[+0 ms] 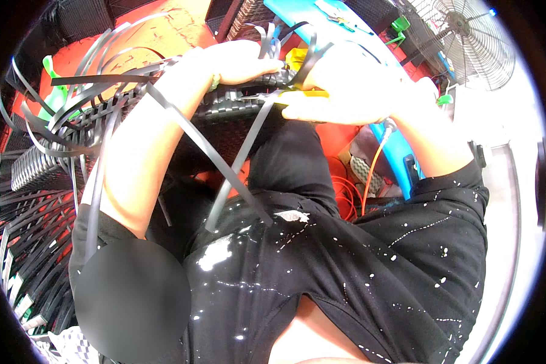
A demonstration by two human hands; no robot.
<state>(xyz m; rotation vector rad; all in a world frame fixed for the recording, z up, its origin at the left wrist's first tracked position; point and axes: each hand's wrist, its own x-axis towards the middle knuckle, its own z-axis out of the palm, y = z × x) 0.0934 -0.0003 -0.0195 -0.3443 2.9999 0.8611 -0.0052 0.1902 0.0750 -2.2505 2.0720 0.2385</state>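
A black piece woven from flat plastic strips (230,108) lies across my knees, its loose strips (200,142) sticking out and hanging over my lap. My left hand (239,60) is closed over its upper edge, with the thumb pointing right along the weave. Just right of it, my right hand (340,88) is closed around a yellow-handled tool (304,96). The tool's thin metal tip points left against the weave, below my left hand; its exact kind is unclear. Bright glare washes out much of the right hand.
More woven black work (42,164) with many curling strips is on the left. A blue surface (352,24) with small tools stands at the far side. A large fan (461,24) is at the far right. An orange cord (373,167) runs down beside my leg. The floor (164,30) is red.
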